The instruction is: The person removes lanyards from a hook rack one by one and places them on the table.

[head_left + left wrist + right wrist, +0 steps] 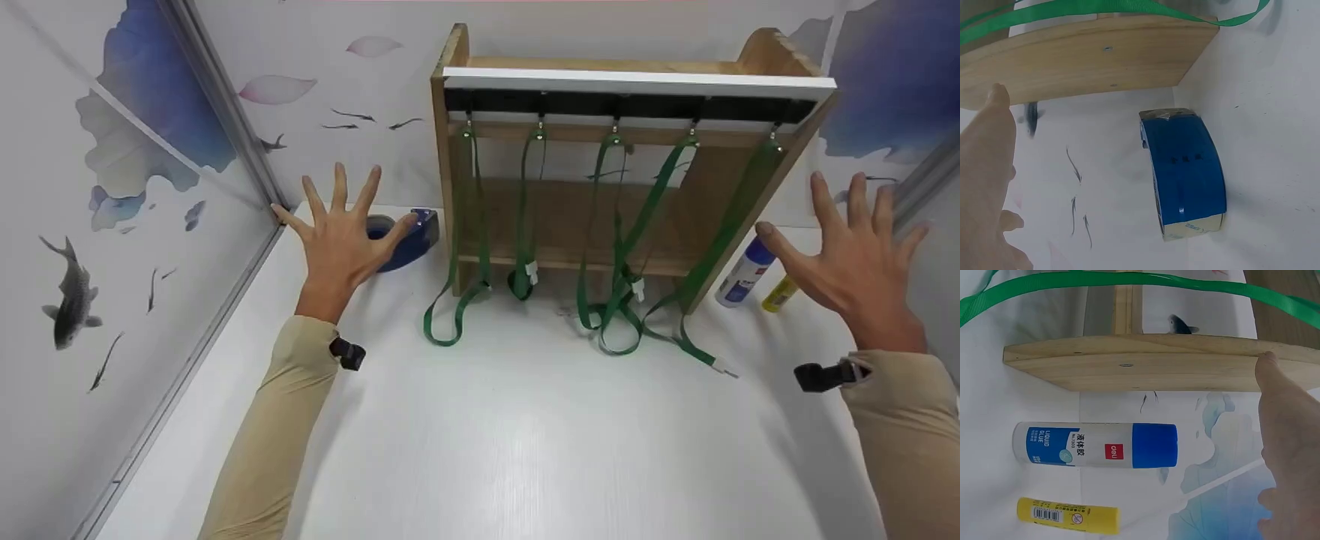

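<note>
Both hands are raised with fingers spread, holding nothing. My left hand (339, 244) is left of the wooden rack (445, 187), nearest a blue tape dispenser (1188, 169) that it partly covers in the head view. On the other side, my right hand (855, 255) hovers by a liquid glue bottle (1095, 444) with a blue cap and a yellow glue stick (1067, 516). Several green lanyards (656, 191) hang from small hooks along the rack's black strip (577, 103). Their lower loops reach the table, and some carry white clips (638, 289).
The rack stands at the back of a white table (480, 435), against a wall (330, 67) painted with petals and fish. A grey metal frame edge (225, 97) runs down the left corner. Side panels flank the table.
</note>
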`<control>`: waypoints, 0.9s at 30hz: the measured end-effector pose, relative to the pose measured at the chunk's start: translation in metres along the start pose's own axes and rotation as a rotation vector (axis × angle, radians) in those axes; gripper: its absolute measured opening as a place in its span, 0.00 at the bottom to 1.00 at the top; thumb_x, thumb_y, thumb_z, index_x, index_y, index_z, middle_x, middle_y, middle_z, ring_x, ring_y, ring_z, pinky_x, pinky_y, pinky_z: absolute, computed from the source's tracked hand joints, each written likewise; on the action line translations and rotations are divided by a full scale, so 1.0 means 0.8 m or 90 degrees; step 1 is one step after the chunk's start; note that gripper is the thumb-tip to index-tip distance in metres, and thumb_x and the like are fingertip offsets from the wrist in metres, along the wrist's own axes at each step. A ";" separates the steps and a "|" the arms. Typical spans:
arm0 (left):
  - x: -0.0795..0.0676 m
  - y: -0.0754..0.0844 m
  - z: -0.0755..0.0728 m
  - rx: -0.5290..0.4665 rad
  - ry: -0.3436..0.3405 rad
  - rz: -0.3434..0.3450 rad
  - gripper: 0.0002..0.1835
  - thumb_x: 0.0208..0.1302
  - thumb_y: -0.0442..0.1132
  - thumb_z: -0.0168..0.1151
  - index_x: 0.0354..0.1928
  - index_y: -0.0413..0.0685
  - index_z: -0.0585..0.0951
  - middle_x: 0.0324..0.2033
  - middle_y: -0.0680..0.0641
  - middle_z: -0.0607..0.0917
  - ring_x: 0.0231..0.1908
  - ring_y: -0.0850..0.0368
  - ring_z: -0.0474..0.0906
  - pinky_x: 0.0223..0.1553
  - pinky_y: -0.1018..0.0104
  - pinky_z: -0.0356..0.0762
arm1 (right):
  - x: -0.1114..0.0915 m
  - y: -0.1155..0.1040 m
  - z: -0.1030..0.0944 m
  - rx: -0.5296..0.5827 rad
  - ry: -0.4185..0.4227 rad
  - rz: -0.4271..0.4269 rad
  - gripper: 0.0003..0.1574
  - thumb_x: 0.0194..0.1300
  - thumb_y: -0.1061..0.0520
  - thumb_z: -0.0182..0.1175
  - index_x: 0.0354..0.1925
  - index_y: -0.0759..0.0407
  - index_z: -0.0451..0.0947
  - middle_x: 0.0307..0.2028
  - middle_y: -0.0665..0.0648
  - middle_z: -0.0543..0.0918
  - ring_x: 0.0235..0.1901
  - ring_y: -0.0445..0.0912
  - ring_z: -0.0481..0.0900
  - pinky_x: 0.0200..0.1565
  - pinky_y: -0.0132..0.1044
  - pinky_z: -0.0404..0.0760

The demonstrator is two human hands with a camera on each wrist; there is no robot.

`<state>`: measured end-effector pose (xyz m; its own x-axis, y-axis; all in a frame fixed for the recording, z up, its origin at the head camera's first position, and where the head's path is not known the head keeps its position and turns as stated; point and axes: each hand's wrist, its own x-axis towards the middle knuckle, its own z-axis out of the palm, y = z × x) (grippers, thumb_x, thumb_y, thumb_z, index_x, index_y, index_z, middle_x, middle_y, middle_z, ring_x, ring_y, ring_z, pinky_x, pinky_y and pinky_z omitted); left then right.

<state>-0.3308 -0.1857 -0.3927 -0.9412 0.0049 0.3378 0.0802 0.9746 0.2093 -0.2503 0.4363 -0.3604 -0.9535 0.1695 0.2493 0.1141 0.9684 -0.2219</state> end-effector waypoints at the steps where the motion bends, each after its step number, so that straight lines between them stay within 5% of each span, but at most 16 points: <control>1: 0.000 0.000 0.000 -0.001 0.000 0.001 0.52 0.66 0.86 0.44 0.87 0.82 0.44 0.89 0.42 0.40 0.84 0.21 0.28 0.69 0.09 0.16 | 0.000 0.000 0.000 0.000 0.003 -0.001 0.68 0.70 0.11 0.36 0.89 0.43 0.30 0.86 0.66 0.22 0.84 0.73 0.20 0.72 0.85 0.17; 9: -0.004 -0.005 -0.004 0.000 0.017 0.008 0.52 0.67 0.84 0.45 0.87 0.80 0.45 0.89 0.42 0.42 0.85 0.22 0.30 0.70 0.10 0.16 | -0.003 -0.012 -0.001 0.023 0.048 -0.018 0.65 0.70 0.12 0.40 0.89 0.42 0.36 0.88 0.65 0.29 0.86 0.71 0.27 0.75 0.83 0.20; 15: -0.010 0.004 -0.002 -0.048 0.066 0.035 0.49 0.70 0.80 0.50 0.87 0.75 0.54 0.88 0.41 0.49 0.86 0.26 0.37 0.74 0.11 0.25 | -0.014 -0.017 -0.002 0.066 0.114 -0.024 0.62 0.72 0.15 0.43 0.89 0.44 0.46 0.89 0.64 0.41 0.88 0.67 0.37 0.80 0.78 0.26; 23: -0.025 0.031 0.006 -0.175 0.169 0.102 0.39 0.77 0.67 0.58 0.83 0.63 0.67 0.84 0.41 0.64 0.84 0.34 0.57 0.84 0.28 0.50 | -0.037 -0.037 0.010 0.219 0.263 -0.053 0.43 0.75 0.33 0.60 0.80 0.47 0.70 0.80 0.61 0.72 0.81 0.63 0.66 0.83 0.65 0.58; 27: -0.030 0.043 0.016 -0.266 0.189 0.131 0.34 0.81 0.59 0.60 0.81 0.56 0.71 0.80 0.42 0.72 0.81 0.41 0.67 0.82 0.42 0.66 | -0.045 -0.054 0.018 0.275 0.319 -0.069 0.34 0.75 0.40 0.66 0.73 0.49 0.79 0.70 0.59 0.83 0.70 0.56 0.81 0.73 0.34 0.75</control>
<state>-0.3095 -0.1493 -0.4058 -0.7641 0.0628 0.6421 0.4329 0.7878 0.4381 -0.2252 0.3854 -0.3736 -0.6966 0.2408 0.6758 -0.1958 0.8424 -0.5020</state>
